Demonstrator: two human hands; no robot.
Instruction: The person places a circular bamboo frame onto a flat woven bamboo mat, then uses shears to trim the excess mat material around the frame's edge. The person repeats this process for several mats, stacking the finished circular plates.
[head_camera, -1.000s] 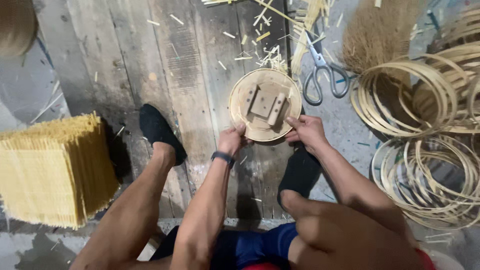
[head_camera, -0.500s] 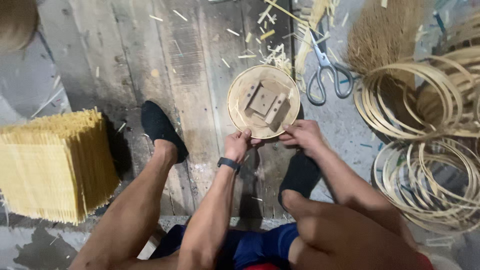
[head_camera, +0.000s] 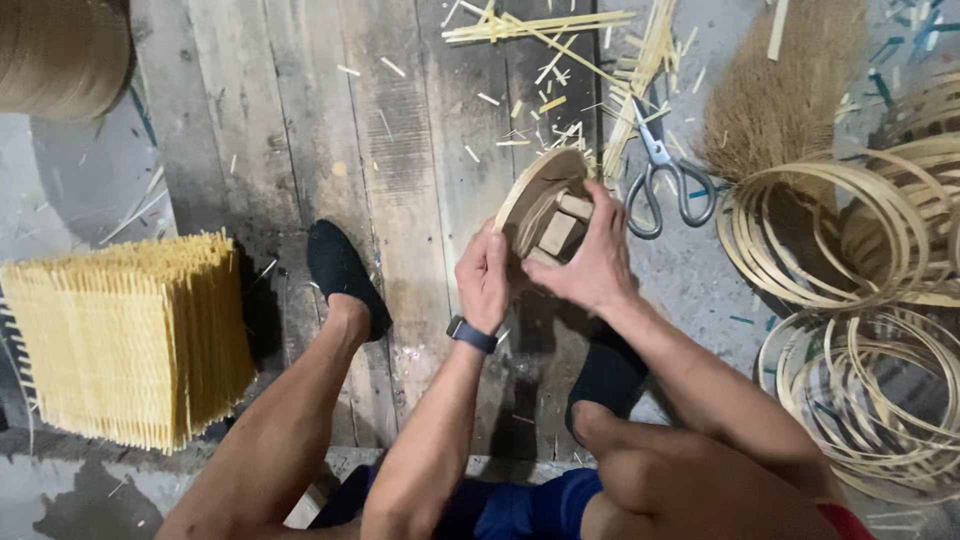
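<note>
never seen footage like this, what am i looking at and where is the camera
The camera sits on a person's head and looks down at their own arms, legs and dark shoes. They are seated over a worn plank floor. Both hands hold a round bamboo disc, tilted on edge, with small wooden blocks fixed to its face. The left hand, with a watch at the wrist, grips the lower edge; the right hand covers the blocks. Nearby lie scissors, coiled bamboo hoops, a stack of woven yellow mats and scattered splinters.
</note>
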